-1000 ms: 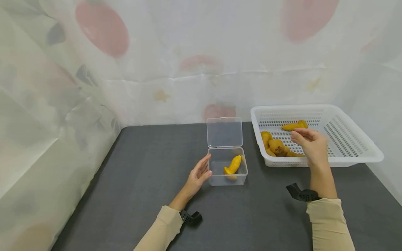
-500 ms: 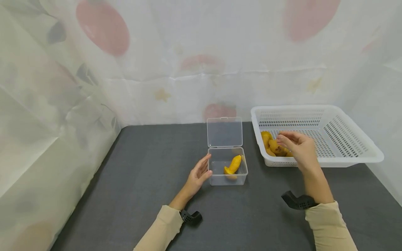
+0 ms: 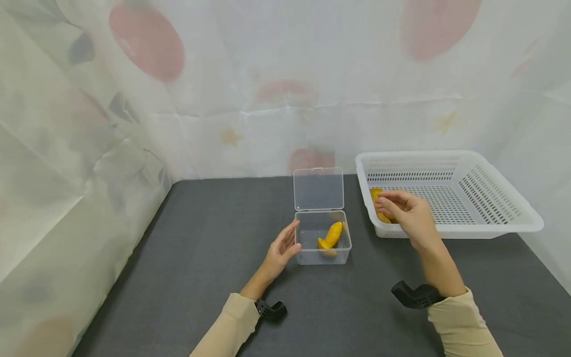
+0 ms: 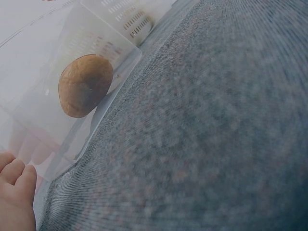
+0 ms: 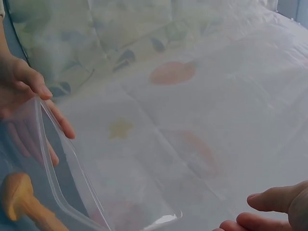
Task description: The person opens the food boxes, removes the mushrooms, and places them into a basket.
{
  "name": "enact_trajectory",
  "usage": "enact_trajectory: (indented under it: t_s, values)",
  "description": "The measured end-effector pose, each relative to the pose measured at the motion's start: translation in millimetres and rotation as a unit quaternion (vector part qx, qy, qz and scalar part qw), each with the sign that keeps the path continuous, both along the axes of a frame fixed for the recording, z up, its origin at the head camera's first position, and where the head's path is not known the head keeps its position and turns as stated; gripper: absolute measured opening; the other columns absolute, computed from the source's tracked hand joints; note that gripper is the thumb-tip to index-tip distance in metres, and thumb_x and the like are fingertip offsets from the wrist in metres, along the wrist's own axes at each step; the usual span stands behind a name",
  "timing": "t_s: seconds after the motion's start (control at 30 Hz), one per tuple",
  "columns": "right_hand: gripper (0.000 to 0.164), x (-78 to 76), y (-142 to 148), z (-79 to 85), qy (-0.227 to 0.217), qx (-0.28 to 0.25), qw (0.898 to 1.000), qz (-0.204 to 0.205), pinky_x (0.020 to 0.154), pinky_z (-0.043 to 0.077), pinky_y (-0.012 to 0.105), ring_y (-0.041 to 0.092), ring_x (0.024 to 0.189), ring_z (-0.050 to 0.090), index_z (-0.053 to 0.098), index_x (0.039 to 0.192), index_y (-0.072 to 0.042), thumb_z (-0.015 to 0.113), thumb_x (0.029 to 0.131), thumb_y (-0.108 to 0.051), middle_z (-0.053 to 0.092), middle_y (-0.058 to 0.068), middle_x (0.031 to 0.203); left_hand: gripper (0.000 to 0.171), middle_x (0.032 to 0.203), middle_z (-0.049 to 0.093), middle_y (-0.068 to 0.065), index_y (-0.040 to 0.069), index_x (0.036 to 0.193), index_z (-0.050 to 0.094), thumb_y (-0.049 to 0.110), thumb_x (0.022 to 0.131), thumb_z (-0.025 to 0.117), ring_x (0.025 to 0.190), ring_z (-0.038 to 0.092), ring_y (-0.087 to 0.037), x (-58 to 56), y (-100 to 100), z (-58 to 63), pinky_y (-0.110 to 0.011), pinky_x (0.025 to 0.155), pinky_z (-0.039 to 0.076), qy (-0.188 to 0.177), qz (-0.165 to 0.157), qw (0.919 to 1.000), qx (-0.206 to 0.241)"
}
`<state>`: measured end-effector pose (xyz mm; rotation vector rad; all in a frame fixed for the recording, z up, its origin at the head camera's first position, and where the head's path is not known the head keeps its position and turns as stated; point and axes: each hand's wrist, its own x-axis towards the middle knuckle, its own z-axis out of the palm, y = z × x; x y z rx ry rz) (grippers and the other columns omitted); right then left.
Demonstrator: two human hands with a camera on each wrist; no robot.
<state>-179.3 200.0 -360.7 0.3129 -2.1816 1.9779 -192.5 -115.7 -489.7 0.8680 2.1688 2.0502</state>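
Note:
A small clear plastic box [image 3: 320, 258] stands in the middle of the table with its hinged lid [image 3: 318, 188] raised. One yellow mushroom [image 3: 332, 234] lies tilted inside; its cap [image 5: 17, 190] shows in the right wrist view. Against the box's left wall rests my left hand [image 3: 281, 248], its fingers nearly straight. My right hand [image 3: 412, 215] hangs over the left part of a white basket, fingers bent and thumb below them. In the right wrist view a gap shows between thumb and fingers, whose tips are partly cut off. Yellow mushrooms [image 3: 376, 192] in the basket are mostly hidden behind this hand.
The white perforated basket [image 3: 504, 228] occupies the table's right side, close to the box. A patterned sheet [image 3: 267, 134] hangs along the back, and another [image 3: 89, 198] borders the left. The dark grey table [image 3: 200, 238] extends around the box.
My right hand has moved left across the basket. The mushroom near the basket's far wall has disappeared from its spot; whether the hand has it is hidden. My left hand stays put.

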Motion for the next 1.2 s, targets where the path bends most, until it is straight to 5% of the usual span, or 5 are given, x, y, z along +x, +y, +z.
enact_trajectory:
  t_s: [0.17,0.37,0.63,0.97,1.2]
  values:
    - [0.021,0.7,-12,-1.8,0.003,0.024,0.999,0.022,0.077,0.057,0.013,-0.001,0.082,0.070,0.063,0.108,0.006,0.060,0.094,-0.010,0.072,-0.016,0.091,0.059,0.159,0.021,-0.025,-0.002,0.149,0.029,0.008,0.096,0.054,0.149,0.020,-0.031,0.3,0,-0.2,-0.010,0.114,0.025,0.004,-0.001,1.0000,0.003]
    - [0.032,0.8,-28,-6.8,-0.019,0.058,0.997,0.039,0.080,0.056,0.012,-0.004,0.085,0.068,0.059,0.115,0.013,0.058,0.096,-0.012,0.070,-0.019,0.093,0.059,0.159,0.019,-0.026,-0.001,0.149,0.029,0.008,0.096,0.054,0.149,0.019,-0.032,0.0,0,0.0,-0.008,0.114,0.025,0.003,-0.003,1.0000,0.004]
    - [0.033,1.5,-49,-13.2,-0.047,0.118,0.991,0.049,0.083,0.054,0.011,-0.007,0.091,0.066,0.062,0.118,0.007,0.058,0.097,-0.018,0.069,0.023,0.114,0.060,0.160,0.019,-0.026,-0.001,0.149,0.029,0.012,0.097,0.055,0.148,0.017,-0.037,-1.7,0,-1.7,-0.008,0.114,0.025,0.004,-0.003,1.0000,-0.001]
    - [0.035,0.1,-72,-20.1,-0.067,0.164,0.982,0.068,0.092,0.056,0.038,0.032,0.110,0.066,0.061,0.122,0.003,0.059,0.096,-0.020,0.065,0.025,0.122,0.060,0.160,0.019,-0.025,-0.001,0.149,0.029,0.011,0.097,0.055,0.148,0.017,-0.036,-1.5,-1,-1.7,-0.009,0.114,0.025,0.003,0.000,1.0000,-0.002]
    - [0.047,-3.1,-90,-24.6,-0.110,0.171,0.975,0.091,0.098,0.054,0.044,0.037,0.119,0.061,0.050,0.134,0.005,0.059,0.096,-0.021,0.060,0.026,0.130,0.060,0.160,0.021,-0.023,0.001,0.149,0.029,0.014,0.097,0.055,0.148,0.017,-0.038,-1.9,1,-1.8,-0.010,0.115,0.025,-0.005,0.005,1.0000,-0.005]
